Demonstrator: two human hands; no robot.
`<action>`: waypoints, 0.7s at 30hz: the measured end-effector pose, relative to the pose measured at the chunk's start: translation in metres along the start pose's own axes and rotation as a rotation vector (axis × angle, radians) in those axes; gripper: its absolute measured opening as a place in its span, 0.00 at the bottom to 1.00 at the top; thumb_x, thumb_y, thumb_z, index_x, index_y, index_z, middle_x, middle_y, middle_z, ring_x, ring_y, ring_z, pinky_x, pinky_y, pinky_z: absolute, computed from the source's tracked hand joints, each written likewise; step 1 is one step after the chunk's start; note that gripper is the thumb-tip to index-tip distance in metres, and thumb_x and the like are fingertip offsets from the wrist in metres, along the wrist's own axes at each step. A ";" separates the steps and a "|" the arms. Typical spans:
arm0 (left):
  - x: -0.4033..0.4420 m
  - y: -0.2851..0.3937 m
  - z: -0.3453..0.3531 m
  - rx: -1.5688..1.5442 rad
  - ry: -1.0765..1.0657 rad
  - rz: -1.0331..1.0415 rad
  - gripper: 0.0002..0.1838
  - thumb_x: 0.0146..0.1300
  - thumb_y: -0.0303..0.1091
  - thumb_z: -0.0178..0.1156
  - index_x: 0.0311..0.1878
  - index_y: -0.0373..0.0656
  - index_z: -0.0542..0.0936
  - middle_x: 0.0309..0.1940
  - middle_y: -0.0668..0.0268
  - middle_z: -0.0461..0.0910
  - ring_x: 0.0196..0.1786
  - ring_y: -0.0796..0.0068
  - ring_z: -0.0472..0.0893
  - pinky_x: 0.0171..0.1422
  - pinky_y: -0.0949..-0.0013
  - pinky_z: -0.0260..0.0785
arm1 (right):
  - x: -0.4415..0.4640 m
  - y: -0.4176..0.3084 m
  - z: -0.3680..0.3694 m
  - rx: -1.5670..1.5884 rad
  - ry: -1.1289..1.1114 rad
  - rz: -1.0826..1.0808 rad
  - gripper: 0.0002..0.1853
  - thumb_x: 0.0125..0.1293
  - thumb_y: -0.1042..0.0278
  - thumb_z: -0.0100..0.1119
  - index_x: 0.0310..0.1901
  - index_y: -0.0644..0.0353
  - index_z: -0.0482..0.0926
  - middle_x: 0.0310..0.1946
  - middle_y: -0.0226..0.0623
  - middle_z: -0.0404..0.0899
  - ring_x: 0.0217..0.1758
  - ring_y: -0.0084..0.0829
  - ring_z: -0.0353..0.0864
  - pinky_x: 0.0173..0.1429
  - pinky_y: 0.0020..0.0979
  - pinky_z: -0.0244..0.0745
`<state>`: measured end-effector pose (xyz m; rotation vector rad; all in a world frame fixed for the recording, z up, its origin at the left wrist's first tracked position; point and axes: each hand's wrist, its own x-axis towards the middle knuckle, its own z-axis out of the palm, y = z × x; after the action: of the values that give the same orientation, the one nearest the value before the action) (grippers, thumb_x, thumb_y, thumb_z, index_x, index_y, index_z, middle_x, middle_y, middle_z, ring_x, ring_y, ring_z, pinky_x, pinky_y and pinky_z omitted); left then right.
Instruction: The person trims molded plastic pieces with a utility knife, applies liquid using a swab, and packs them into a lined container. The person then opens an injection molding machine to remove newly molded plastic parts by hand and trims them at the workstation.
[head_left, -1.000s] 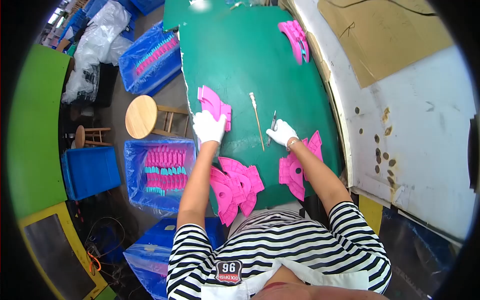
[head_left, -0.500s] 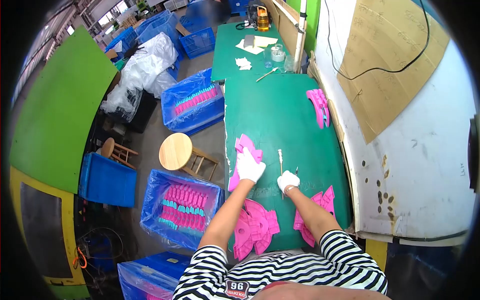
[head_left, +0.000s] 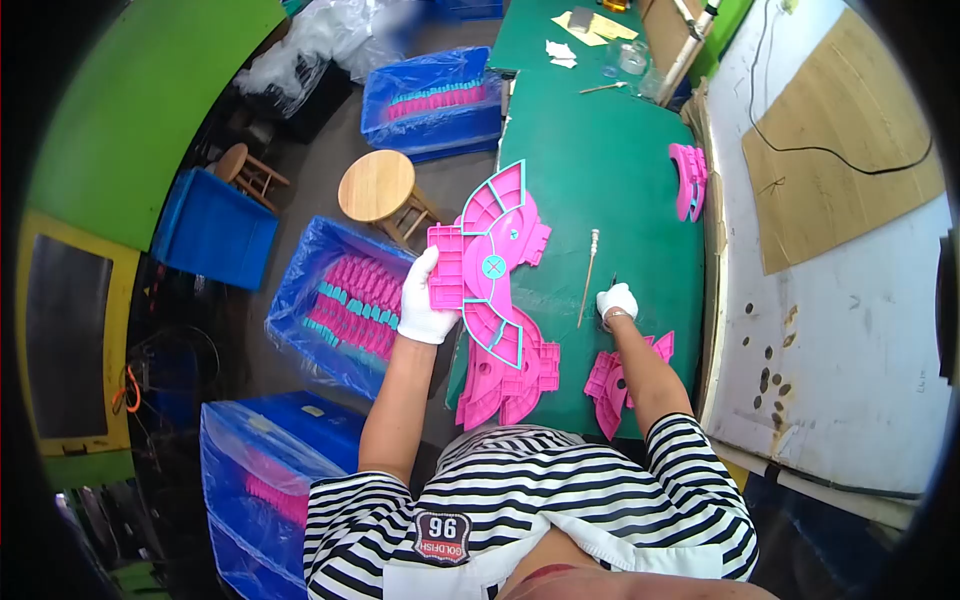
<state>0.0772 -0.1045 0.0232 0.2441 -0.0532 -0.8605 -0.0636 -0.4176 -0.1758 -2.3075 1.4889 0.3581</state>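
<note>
My left hand, in a white glove, grips a pink plastic part by its left end. Its underside faces up, with teal trim along two ribbed wings and a teal round piece in the middle. My right hand, also gloved, is closed low over the green table. A small dark tip pokes out above its fingers; what it belongs to is hidden. Left of that hand lies a thin stick with a white end. More pink parts rest below the held one, and another pink part is partly under my right forearm.
A pink and teal piece stands by the wall. Left of the table are a wooden stool and blue lined crates holding rows of pink and teal pieces. Papers and a clear jar lie farther back.
My left hand has lifted the pink part off the table and turned it, so its teal-trimmed underside shows. My right hand has moved away from the stick, which now lies apart. The view has shifted.
</note>
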 end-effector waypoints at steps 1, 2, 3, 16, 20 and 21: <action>-0.005 -0.001 0.003 0.050 0.002 0.020 0.25 0.70 0.43 0.48 0.66 0.40 0.65 0.61 0.57 0.72 0.62 0.64 0.73 0.68 0.57 0.63 | -0.001 -0.003 -0.004 -0.023 -0.031 -0.011 0.23 0.59 0.56 0.51 0.50 0.66 0.73 0.45 0.55 0.81 0.49 0.49 0.82 0.52 0.42 0.77; -0.008 -0.001 0.002 0.080 -0.062 0.014 0.27 0.73 0.48 0.45 0.67 0.41 0.65 0.64 0.59 0.70 0.65 0.65 0.70 0.69 0.58 0.62 | -0.006 -0.006 -0.009 -0.071 -0.029 -0.046 0.20 0.60 0.59 0.49 0.48 0.67 0.73 0.44 0.54 0.81 0.48 0.48 0.83 0.51 0.42 0.77; -0.011 -0.001 0.004 0.076 -0.061 0.027 0.27 0.73 0.48 0.45 0.67 0.41 0.65 0.64 0.59 0.70 0.65 0.65 0.70 0.69 0.58 0.62 | -0.002 -0.006 -0.007 -0.079 -0.027 -0.058 0.20 0.60 0.59 0.49 0.48 0.67 0.73 0.44 0.54 0.81 0.48 0.48 0.83 0.51 0.42 0.77; -0.027 -0.011 0.035 0.187 0.029 0.076 0.23 0.75 0.43 0.44 0.66 0.40 0.66 0.60 0.60 0.73 0.62 0.67 0.73 0.66 0.62 0.65 | -0.088 -0.003 -0.096 0.881 -0.117 -0.322 0.12 0.73 0.57 0.42 0.42 0.58 0.67 0.18 0.33 0.68 0.18 0.22 0.70 0.25 0.27 0.68; -0.030 -0.017 0.037 0.192 0.034 0.029 0.22 0.75 0.44 0.43 0.64 0.40 0.67 0.59 0.61 0.74 0.60 0.70 0.74 0.65 0.63 0.66 | -0.144 -0.007 -0.136 0.865 0.038 -0.552 0.12 0.72 0.57 0.44 0.39 0.58 0.70 0.19 0.29 0.65 0.20 0.20 0.64 0.25 0.27 0.62; -0.032 -0.020 0.041 0.195 0.030 0.017 0.22 0.75 0.44 0.43 0.64 0.40 0.67 0.59 0.61 0.74 0.60 0.70 0.74 0.65 0.63 0.66 | -0.161 -0.007 -0.149 0.857 0.001 -0.593 0.12 0.72 0.58 0.44 0.39 0.58 0.70 0.19 0.28 0.65 0.21 0.19 0.64 0.27 0.27 0.63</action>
<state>0.0352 -0.1012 0.0602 0.4385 -0.1107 -0.8352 -0.1217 -0.3485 0.0246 -1.8703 0.6646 -0.3793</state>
